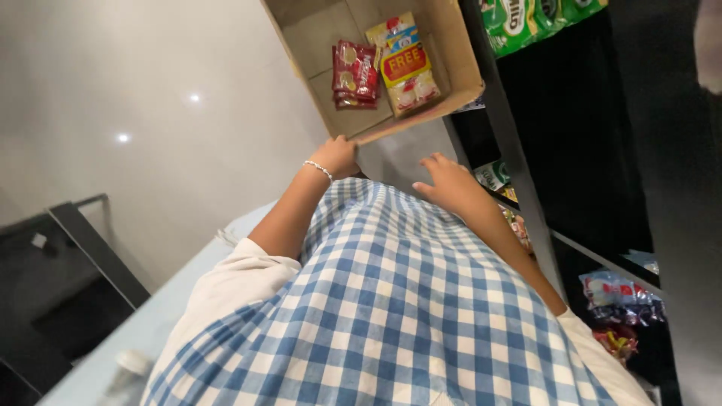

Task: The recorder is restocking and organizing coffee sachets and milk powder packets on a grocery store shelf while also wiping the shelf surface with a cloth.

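Note:
A brown cardboard box [451,45] sits on the pale floor ahead of me. A stack of red snack packets [355,73] and a yellow and red packet [406,68] lie inside it. My left hand [335,156], with a beaded bracelet on the wrist, grips the box's near edge at a corner. To the right my right hand [449,183] hovers just below the box with fingers apart, holding nothing, close to the dark shelf. A blue and white checked garment [391,301] covers my front and fills the lower view.
A black shelf unit [571,150] runs along the right. It holds green packets [526,19] at the top, small packets [496,177] by my right hand and red and blue bags [620,297] lower down. A dark metal frame [90,248] stands at the left.

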